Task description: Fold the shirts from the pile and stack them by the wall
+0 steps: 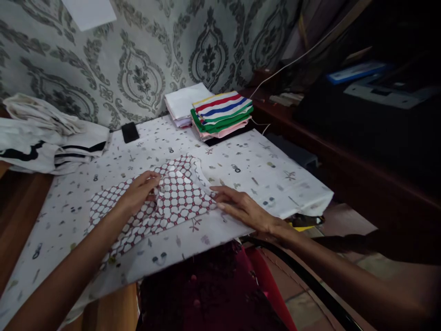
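Observation:
A white shirt with a red and dark lattice print (179, 195) lies partly folded on the cloth-covered table, its white neckband turned to the right. My left hand (139, 191) is over the middle of the shirt, fingers bent and closed on a raised fold of its fabric. At the shoulder beside the neckband, my right hand (243, 209) has its thumb and fingertips on the shirt's edge. The fingers there are fairly straight, with the edge of the fabric between them and the thumb.
Folded clothes stand at the back: a striped and green pile (222, 112) beside a white pile (188, 101). A black phone (130, 132) lies near the wall. Crumpled white clothes (51, 138) are at the left. A white cable (292, 62) runs by dark furniture at right.

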`<state>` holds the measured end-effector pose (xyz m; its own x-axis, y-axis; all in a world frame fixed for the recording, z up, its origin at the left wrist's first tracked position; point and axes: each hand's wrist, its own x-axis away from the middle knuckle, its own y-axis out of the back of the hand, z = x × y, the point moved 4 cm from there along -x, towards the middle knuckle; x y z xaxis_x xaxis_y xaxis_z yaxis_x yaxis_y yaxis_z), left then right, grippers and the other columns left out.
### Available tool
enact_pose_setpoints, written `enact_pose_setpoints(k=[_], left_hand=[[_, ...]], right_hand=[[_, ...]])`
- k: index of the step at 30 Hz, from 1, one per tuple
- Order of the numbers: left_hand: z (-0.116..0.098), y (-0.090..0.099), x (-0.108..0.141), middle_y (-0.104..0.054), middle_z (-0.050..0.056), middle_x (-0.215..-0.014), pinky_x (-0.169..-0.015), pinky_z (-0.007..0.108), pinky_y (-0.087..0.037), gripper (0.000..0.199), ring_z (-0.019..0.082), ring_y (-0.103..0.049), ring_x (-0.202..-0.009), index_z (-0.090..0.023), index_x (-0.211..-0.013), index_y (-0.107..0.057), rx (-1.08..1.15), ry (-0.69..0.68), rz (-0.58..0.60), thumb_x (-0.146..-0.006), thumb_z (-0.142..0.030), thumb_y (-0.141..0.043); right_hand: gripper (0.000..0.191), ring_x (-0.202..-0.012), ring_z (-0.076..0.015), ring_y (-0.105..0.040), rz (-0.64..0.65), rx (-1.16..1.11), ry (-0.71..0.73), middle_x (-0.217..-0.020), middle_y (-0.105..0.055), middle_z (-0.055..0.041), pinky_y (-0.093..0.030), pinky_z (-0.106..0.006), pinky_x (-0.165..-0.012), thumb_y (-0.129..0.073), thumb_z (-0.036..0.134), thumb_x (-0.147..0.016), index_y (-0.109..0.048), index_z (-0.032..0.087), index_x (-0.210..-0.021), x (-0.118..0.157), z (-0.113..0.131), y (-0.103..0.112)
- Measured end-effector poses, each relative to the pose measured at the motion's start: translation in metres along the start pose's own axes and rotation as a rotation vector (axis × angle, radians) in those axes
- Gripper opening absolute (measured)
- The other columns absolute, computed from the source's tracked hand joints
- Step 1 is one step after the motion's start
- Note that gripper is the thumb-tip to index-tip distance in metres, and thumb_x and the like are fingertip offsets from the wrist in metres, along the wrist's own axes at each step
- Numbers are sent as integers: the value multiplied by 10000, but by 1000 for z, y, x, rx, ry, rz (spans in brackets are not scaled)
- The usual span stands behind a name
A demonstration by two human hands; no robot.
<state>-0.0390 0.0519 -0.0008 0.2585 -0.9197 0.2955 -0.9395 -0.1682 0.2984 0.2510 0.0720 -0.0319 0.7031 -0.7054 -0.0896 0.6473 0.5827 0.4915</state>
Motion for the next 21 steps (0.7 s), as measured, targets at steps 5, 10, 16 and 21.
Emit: enact_pose_setpoints(k=[5, 10, 16, 21], left_hand=[[19, 4, -18, -597, 10, -864, -578, 244, -486, 524, 120, -572, -678, -196, -967, -596, 125, 84, 32, -665, -592, -759], [8, -2, -3, -638, 27, -935, -708, 311, -499, 613, 205, -627, -853, -246, -1168, -546, -287, -73, 145, -674, -530, -771], [-4, -18, -16, -676, 28, -914, -707, 327, -450, 330, 210, -606, -764, -247, -1051, -653, -694, -263, 176, -765, -407, -611], [-7, -16, -28, -688, 16, -870, -759, 303, -445, 195, 191, -601, -797, -209, -826, -670, -564, -415, 162, -788, -334, -525]], right_hand=[[486, -972, -216, -685, -77, 16, -15, -1019, -733, -58, -567, -419, -871, -566, 288, -910, -492, 264, -1390, -4, -17, -8], [435, -952, -211, -696, -124, 33, 26, -996, -738, -55, -573, -433, -893, -544, 255, -923, -529, 265, -1358, -3, -19, -11], [367, -988, -223, -675, -210, 136, 105, -994, -711, -67, -563, -446, -897, -550, 236, -927, -565, 250, -1293, 0, -14, -6], [384, -916, -204, -669, -280, 147, 51, -900, -686, -33, -565, -406, -840, -577, 170, -879, -521, 231, -1255, 1, -17, -4]])
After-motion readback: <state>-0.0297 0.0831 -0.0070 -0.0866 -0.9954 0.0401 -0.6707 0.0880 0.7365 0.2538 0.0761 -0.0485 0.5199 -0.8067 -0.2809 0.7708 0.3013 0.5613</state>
